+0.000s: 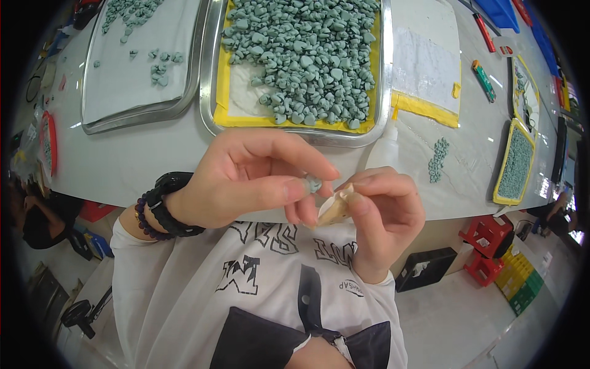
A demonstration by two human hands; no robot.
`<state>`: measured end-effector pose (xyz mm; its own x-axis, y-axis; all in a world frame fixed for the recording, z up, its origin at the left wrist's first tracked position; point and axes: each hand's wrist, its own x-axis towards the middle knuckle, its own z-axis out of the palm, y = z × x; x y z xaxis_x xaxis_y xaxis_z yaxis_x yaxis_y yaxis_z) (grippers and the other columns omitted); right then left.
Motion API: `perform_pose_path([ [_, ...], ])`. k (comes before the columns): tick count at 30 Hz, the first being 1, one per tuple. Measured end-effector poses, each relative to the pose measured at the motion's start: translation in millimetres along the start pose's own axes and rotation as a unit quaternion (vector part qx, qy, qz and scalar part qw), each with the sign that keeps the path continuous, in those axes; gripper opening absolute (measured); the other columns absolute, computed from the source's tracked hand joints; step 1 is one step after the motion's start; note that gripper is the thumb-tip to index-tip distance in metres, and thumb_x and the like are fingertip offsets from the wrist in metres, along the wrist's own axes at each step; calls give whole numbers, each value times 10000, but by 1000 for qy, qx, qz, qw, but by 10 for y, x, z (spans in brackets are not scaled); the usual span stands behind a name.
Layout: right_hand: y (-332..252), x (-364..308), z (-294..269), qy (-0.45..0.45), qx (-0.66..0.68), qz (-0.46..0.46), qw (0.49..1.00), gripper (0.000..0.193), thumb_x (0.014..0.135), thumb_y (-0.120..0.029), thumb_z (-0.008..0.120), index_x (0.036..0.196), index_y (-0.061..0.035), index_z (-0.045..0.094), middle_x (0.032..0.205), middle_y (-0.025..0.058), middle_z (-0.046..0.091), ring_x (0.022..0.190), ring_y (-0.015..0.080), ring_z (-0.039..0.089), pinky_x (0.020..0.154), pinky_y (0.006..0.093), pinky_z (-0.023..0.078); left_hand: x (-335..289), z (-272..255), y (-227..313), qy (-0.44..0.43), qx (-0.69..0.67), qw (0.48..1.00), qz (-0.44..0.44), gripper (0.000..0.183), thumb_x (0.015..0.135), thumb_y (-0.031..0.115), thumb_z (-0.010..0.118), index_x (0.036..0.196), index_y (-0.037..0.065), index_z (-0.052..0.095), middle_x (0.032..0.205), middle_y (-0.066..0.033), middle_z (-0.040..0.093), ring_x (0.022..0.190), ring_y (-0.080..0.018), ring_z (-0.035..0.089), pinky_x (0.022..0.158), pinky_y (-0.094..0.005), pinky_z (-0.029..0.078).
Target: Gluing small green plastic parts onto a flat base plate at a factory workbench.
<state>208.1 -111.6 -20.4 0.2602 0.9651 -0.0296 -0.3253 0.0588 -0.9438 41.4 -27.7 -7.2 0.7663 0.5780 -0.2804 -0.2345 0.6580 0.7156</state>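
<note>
My left hand (261,175) pinches a small grey-green piece (313,183) between thumb and fingertips, just beyond the table's near edge. My right hand (388,206) is closed on a folded cream-coloured scrap of cloth or paper (337,208), right beside that piece. The fingers of both hands nearly meet, and whether the scrap touches the piece is hard to tell. Ahead of my hands lies a metal tray (206,80) lined with white and yellow, heaped with many similar grey-green pieces (307,58).
A second metal tray (123,107) at the left bears scattered pieces. Behind my right hand stands a white squeeze bottle (386,147) with a yellow tip. Farther right are a small pile of pieces (438,161), a green cutter (483,80) and a yellow-edged tray (505,195). Red stools (485,237) stand below.
</note>
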Motion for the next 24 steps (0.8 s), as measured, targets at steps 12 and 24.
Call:
perform_pose_path([
  [12,-47,73,113,-66,-197,-143,968,237,641,137,611,857,44,581,755,117,588,644,149,555,535,215,440,8,-45,-74,11,36,998,47,187,789,40,516,960,-31,546,931,-179,580,768,-160,552,600,-231,449],
  [24,-68,76,140,-50,-262,-179,947,256,633,147,605,863,39,580,732,102,582,594,134,550,485,205,440,-19,-49,-129,9,108,987,118,201,787,-25,495,983,-41,538,956,-195,585,878,-207,568,751,-301,464],
])
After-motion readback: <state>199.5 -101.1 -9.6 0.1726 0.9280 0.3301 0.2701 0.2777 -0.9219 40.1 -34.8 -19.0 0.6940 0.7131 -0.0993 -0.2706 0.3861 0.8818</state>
